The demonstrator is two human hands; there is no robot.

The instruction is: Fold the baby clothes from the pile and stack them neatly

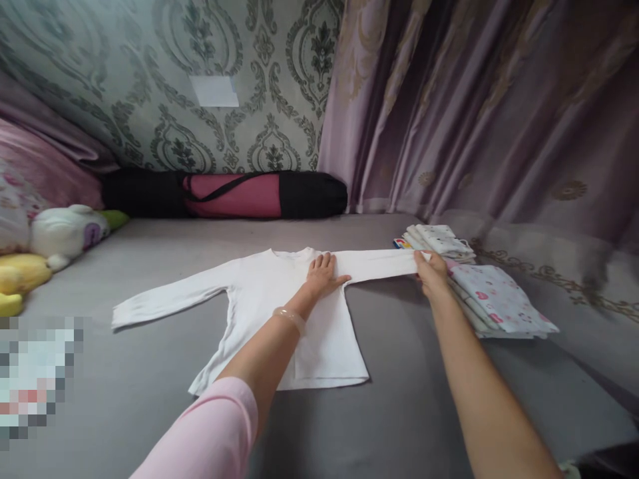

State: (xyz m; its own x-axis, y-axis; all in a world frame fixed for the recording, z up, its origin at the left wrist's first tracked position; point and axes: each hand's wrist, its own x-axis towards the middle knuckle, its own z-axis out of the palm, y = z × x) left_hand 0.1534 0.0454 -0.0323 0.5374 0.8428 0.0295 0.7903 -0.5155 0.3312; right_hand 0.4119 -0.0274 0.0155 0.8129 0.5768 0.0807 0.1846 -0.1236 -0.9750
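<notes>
A white long-sleeved shirt lies spread on a grey sheet, its neckline away from me. My left hand, with a pale bangle at the wrist, rests flat on the shirt near the right shoulder, fingers out. The cuff end of the right sleeve is pinched in my right hand, and that sleeve is drawn out straight to the side. On the other side, the left sleeve slants down toward me, slightly wrinkled.
Folded patterned cloths are stacked at the right, with more folded cloth behind. A black and maroon long bag lies along the wall. Plush toys sit at the left, above a blurred-out item. Purple curtains hang behind.
</notes>
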